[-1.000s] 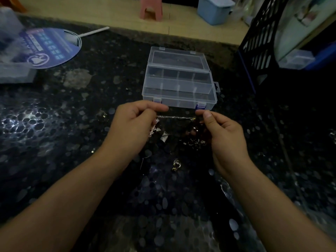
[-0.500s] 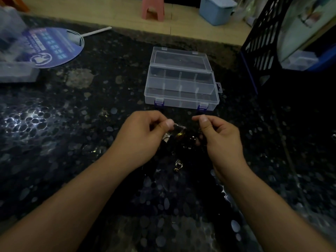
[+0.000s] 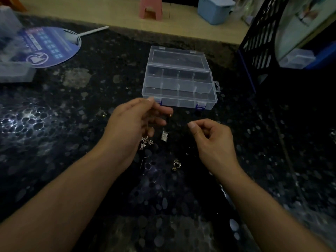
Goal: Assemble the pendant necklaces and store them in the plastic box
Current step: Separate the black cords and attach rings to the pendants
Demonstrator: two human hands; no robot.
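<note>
The clear plastic box [image 3: 214, 101] stands open on the dark table, its lid laid back and its compartments empty. My left hand [image 3: 132, 124] hovers just in front of the box's front left corner. It grips a thin chain, and a silver cross pendant [image 3: 146, 142] dangles below its fingers. My right hand [image 3: 212, 140] is to the right and apart from the left, fingers curled with the thumb against the forefinger. No chain shows in it. A small silver piece [image 3: 164, 136] and a gold pendant [image 3: 176, 164] lie on the table between my hands.
A round blue paper fan [image 3: 49, 46] and a clear container [image 3: 14, 73] lie at the far left. A black lattice crate [image 3: 258, 42] stands at the right edge. A pink stool [image 3: 151, 8] and a blue bin [image 3: 214, 10] are on the floor beyond.
Both hands held the chain stretched between them. They came together, and now the right hand has drawn away while the left holds the chain with the pendant hanging.
</note>
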